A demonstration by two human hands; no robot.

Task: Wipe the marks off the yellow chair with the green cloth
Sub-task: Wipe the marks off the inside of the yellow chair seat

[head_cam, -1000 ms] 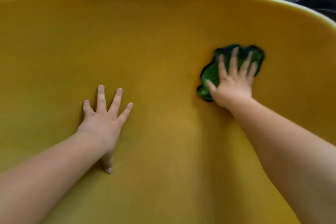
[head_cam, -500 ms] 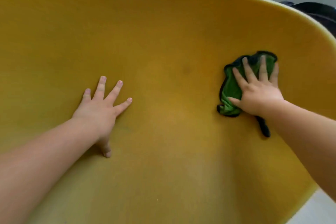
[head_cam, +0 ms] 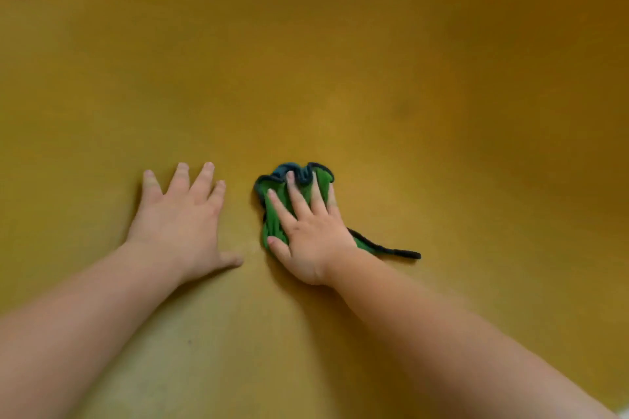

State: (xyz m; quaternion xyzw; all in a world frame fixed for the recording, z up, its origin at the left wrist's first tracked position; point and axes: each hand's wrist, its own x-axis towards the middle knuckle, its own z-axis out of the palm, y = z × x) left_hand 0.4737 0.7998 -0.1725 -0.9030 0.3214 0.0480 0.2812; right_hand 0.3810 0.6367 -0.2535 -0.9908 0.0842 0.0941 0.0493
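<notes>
Yellow chair (head_cam: pixel 340 61): L hand (head_cam: pixel 177 214) flat, fingers (head_cam: pixel 202 180) apart; R hand (head_cam: pixel 313 238) likewise, atop green cloth (head_cam: pixel 271 222).

Right hand (head_cam: pixel 311 231) flat on green cloth (head_cam: pixel 277 214), left hand (head_cam: pixel 180 214) beside — both on yellow chair (head_cam: pixel 408 95)

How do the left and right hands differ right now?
The left hand rests bare on the yellow chair; the right hand presses the green cloth against it. The left thumb touches the chair; the right thumb lies on the cloth. Both are flat, fingers straight.
</notes>
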